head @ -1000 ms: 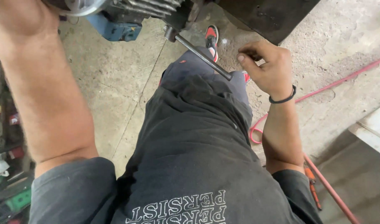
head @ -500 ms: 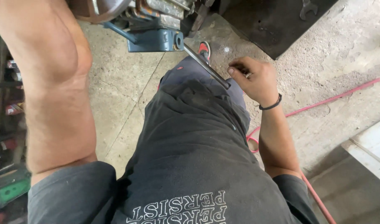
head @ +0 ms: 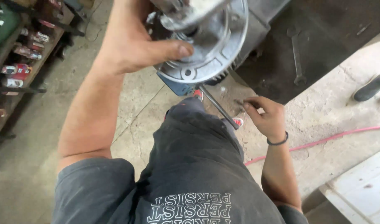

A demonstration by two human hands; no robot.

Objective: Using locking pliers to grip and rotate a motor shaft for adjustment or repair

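Now the round, ribbed metal motor housing point(head: 206, 41) sits much closer to the camera than a second ago, lifted high with the left hand point(head: 136, 41) clamped on its rim, thumb across the cast face. Lower right, the right hand point(head: 266, 118) has let go of the thin steel rod point(head: 218, 107); its fingers hover loosely apart above the gritty concrete floor point(head: 343, 120).
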